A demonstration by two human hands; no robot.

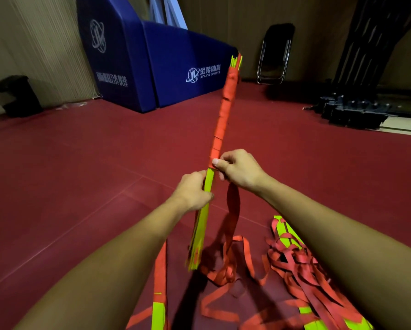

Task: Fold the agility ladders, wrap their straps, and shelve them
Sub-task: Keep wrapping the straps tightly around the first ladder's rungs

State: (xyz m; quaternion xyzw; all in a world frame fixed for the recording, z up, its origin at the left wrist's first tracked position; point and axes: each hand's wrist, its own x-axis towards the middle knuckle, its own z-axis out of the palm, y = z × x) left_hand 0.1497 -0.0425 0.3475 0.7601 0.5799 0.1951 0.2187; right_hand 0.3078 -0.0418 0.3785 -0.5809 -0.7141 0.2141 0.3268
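- Half the ladder bundle (pixel 221 115), beyond my left grip (pixel 195 192), is wrapped; that grip clasps its bare rungs (pixel 208 184), and my right grip (pixel 240 173) pinches the strap (pixel 233 210).
- Below my right grip a second ladder (pixel 294 254) lies tangled; nothing shelved, I judge.

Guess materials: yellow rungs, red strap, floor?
Yellow rungs: likely rigid plastic, matte neon; the slats are flat, thin and straight. Red strap: woven webbing, probably nylon; its loose end hangs limp, twists and folds. Floor: smooth dark-red sheet with seam lines, possibly vinyl or rubber.
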